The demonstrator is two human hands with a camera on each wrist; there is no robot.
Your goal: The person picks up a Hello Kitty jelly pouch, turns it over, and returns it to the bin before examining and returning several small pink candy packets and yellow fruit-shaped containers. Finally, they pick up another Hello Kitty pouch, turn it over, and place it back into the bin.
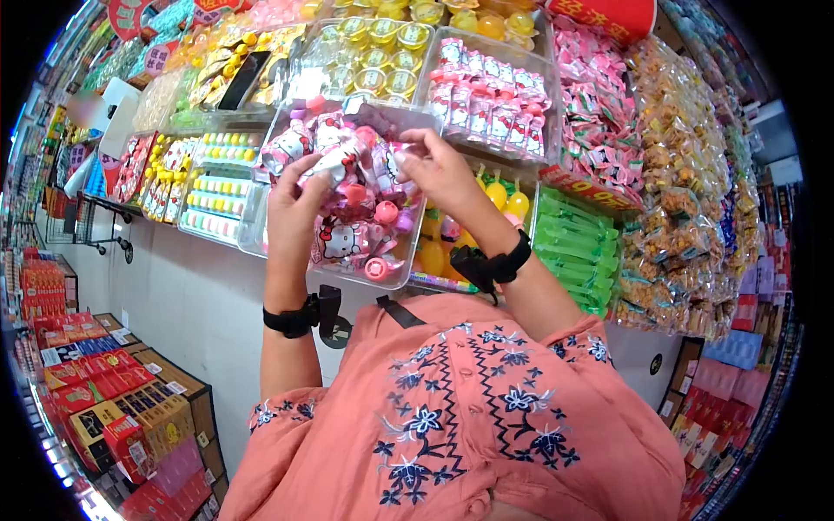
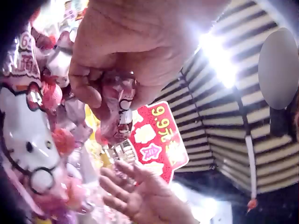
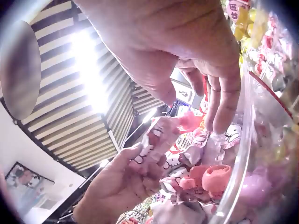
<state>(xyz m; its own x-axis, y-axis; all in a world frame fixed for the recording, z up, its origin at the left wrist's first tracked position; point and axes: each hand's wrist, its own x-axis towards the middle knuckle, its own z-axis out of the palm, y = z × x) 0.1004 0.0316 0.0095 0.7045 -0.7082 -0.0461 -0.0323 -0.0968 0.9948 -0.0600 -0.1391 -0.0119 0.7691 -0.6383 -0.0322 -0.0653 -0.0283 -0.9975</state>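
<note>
My left hand (image 1: 295,204) pinches a small white-and-pink cat-face pouch (image 1: 334,163) between thumb and fingers. In the right wrist view the pouch (image 3: 156,137) tilts upward with a pink cap at its upper end. My right hand (image 1: 443,174) hovers at the right side of the same tray, its fingers loosely bent. The left wrist view shows the right hand (image 2: 145,196) with fingers spread and nothing in them. Below both hands, a clear plastic tray (image 1: 404,271) holds a heap of similar pouches with pink and purple caps.
Neighbouring trays hold upright pink pouches (image 1: 491,122), yellow cups (image 1: 373,59) and green packs (image 1: 573,247). Brown snack packets (image 1: 682,191) pile up at the right. A black phone (image 1: 245,80) lies on packets at the back left. Boxes (image 1: 130,399) fill low shelves at left, near a cart (image 1: 82,221).
</note>
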